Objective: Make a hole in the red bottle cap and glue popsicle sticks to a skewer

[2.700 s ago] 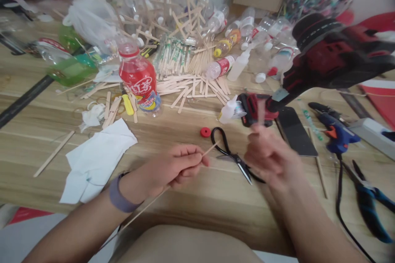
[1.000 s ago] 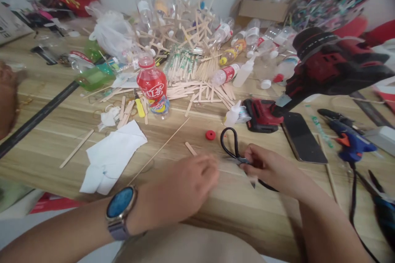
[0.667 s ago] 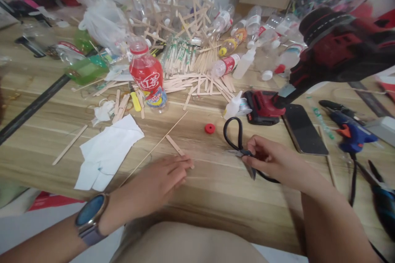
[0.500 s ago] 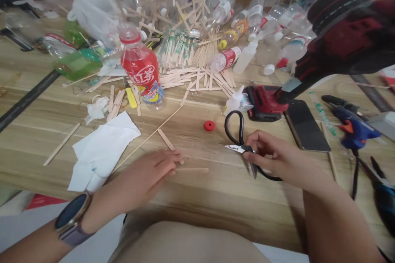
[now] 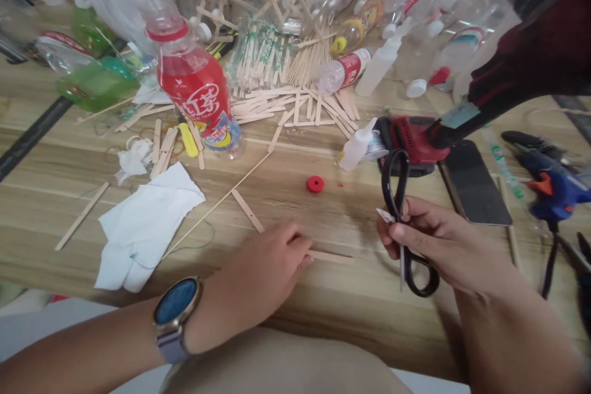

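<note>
My left hand (image 5: 265, 268), with a watch (image 5: 178, 303) on its wrist, is closed on one end of a flat wooden craft stick (image 5: 335, 257) low over the table. Just behind its knuckles lies another craft stick with small holes (image 5: 247, 210), partly covered by the hand. In my right hand (image 5: 431, 240) is a pair of scissors with black loop handles (image 5: 396, 188), gripped around the middle; much of the blades is hidden by fingers. Between the hands, farther back, a red bottle cap with a hole (image 5: 315, 184) rests on the wood.
A red drink bottle (image 5: 196, 89) stands left of centre. White paper (image 5: 148, 228) and a thin skewer (image 5: 217, 206) lie at left. Loose craft sticks (image 5: 263, 101) and plastic bottles fill the back. At right are a cordless tool (image 5: 415, 138), phone (image 5: 478, 181) and glue gun (image 5: 551, 178).
My left hand has moved right and now pinches the plain craft stick, which has shifted right with it. My right hand has turned the scissors more upright and moved slightly right. The view has shifted.
</note>
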`<act>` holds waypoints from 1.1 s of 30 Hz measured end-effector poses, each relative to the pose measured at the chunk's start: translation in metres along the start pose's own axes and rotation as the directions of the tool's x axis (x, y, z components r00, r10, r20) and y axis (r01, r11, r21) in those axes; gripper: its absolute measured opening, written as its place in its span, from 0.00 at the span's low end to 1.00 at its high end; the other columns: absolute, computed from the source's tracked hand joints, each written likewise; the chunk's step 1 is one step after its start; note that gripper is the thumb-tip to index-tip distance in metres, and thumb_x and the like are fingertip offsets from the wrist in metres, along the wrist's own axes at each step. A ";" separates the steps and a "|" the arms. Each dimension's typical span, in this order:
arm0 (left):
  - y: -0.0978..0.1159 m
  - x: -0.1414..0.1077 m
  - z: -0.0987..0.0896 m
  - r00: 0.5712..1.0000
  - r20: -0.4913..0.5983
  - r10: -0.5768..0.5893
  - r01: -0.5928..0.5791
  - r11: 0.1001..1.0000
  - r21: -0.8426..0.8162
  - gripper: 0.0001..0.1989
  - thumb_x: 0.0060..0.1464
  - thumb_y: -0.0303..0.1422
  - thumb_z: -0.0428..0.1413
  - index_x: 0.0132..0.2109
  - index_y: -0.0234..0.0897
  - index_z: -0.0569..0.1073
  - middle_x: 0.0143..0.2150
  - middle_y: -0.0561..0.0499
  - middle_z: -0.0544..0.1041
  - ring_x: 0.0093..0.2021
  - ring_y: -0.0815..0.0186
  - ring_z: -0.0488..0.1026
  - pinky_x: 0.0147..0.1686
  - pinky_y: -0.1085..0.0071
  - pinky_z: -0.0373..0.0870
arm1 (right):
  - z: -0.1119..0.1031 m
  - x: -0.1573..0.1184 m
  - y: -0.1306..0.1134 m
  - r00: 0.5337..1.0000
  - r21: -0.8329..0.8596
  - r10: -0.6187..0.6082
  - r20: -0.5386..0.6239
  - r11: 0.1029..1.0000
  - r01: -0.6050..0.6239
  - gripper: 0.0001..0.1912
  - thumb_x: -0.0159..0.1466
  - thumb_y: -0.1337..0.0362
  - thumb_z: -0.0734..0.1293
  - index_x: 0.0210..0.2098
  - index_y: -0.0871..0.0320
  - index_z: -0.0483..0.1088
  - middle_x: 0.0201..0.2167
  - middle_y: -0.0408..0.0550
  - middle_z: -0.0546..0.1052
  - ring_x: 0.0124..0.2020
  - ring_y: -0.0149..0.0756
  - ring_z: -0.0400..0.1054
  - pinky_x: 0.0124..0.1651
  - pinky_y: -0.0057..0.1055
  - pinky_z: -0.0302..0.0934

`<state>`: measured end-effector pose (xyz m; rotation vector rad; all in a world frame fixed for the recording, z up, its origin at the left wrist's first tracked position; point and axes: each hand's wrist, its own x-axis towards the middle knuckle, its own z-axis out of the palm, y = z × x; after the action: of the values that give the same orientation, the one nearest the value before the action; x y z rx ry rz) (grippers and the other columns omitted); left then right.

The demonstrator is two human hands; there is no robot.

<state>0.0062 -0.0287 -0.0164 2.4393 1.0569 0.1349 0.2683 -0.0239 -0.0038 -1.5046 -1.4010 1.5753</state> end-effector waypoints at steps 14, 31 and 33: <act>-0.002 -0.033 0.034 0.951 -0.060 0.305 -0.252 0.869 0.426 0.19 0.65 0.24 0.40 0.57 0.26 0.67 0.61 0.38 0.69 0.63 0.55 0.65 0.56 0.61 0.68 | 0.036 0.001 -0.012 0.987 -0.665 0.022 0.157 0.742 0.089 0.12 0.67 0.57 0.58 0.30 0.56 0.63 0.23 0.44 0.74 0.22 0.33 0.69 0.24 0.28 0.59; -0.001 -0.034 0.037 0.966 -0.033 0.255 -0.232 0.920 0.315 0.20 0.63 0.22 0.40 0.60 0.24 0.63 0.64 0.33 0.65 0.66 0.54 0.60 0.59 0.58 0.65 | 0.056 0.003 -0.023 0.986 -0.983 -0.010 0.166 0.081 0.166 0.08 0.67 0.60 0.60 0.36 0.56 0.68 0.25 0.48 0.76 0.24 0.42 0.71 0.22 0.31 0.43; 0.000 -0.033 0.036 0.963 -0.049 0.265 -0.235 0.914 0.331 0.20 0.63 0.22 0.41 0.59 0.23 0.64 0.63 0.33 0.66 0.65 0.52 0.61 0.58 0.58 0.65 | 0.056 0.004 -0.023 0.986 -0.983 0.009 0.167 0.078 0.166 0.08 0.67 0.60 0.61 0.37 0.56 0.68 0.25 0.48 0.76 0.25 0.42 0.71 0.22 0.31 0.43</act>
<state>-0.0075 -0.0661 -0.0455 2.8888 0.8525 0.1713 0.2091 -0.0302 0.0069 -1.8804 -2.9396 0.3469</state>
